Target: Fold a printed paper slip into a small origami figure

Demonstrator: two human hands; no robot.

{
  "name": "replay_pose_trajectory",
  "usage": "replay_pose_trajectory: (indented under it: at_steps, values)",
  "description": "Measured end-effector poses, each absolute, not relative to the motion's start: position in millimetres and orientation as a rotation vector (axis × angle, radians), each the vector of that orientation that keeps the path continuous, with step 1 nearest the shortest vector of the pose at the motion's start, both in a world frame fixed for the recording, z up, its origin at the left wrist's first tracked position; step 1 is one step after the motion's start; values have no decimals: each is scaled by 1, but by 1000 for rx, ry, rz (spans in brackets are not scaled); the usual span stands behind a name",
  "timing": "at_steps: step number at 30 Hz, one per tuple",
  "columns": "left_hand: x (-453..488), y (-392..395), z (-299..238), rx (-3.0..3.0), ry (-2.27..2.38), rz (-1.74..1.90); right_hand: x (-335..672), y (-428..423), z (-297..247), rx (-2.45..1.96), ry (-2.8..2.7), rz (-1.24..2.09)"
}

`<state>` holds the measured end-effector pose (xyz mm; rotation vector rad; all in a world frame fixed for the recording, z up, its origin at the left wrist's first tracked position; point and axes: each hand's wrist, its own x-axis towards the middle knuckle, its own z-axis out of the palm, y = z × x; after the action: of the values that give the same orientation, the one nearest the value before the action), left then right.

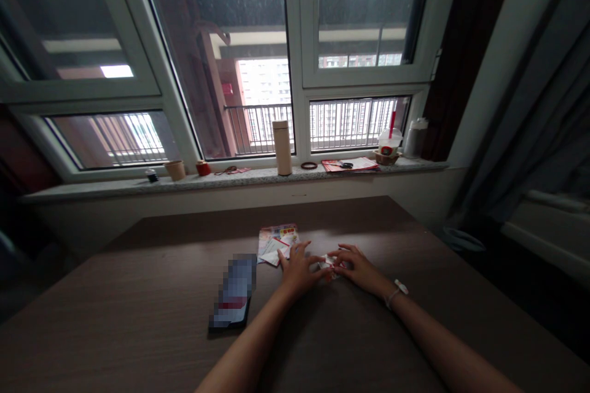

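small paper [328, 264] low on table [138, 319], centre, between both hands and touching both. left hand [298, 271] at its left edge, right hand [358, 269] at its right edge, equally near. fingertips of each pressed together on paper, pinching. long axis too small to tell. leaflets [275, 243] just beyond left hand; phone [233, 291] further left, apart.

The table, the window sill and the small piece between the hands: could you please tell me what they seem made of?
The table: wood or wood-look laminate, matt brown, straight grain lines. The window sill: likely polished stone, pale, speckled, slight sheen. The small piece, at the fingertips of the left hand and right hand: probably printed paper, white with red; too small to be sure.
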<state>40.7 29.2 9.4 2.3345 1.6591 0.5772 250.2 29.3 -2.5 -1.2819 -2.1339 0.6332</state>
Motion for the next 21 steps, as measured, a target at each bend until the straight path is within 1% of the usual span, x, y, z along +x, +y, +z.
replay_pose_trajectory:
  at_steps: [6, 21]
  values:
    - [40, 30, 9, 2314, 1698, 606, 252, 33, -7, -1309, -2107, 505]
    - [45, 29, 9, 2388, 1723, 558, 244, 29, -8, -1400, -2052, 428]
